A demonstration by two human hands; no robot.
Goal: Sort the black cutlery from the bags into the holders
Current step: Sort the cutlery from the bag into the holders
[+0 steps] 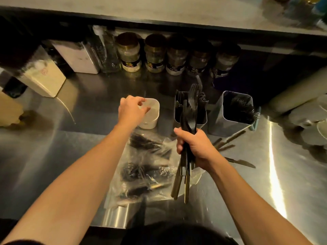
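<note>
Near desk edge: clear plastic bags [145, 174] lie flat, black cutlery inside, long axes running roughly left–right.

Right hand [194, 147] is clamped round a bundle of cutlery [187, 138]. Bundle is upright, slightly tilted; the black heads point up and away toward the far edge, and the handles hang down toward the near edge.

Left hand [131, 109] pinches the rim of a white holder [150, 114], fingers curled at its near-left corner.

Middle metal holder [190, 110] just behind the bundle, black forks standing upright in it. Right metal holder [235, 112] beside it, filled with dark cutlery.

Loose knives [238, 161] lie flat to the right of the bags.

Desk [53, 147] is reflective steel, with jars [155, 53] along the far edge under a shelf [159, 9].
</note>
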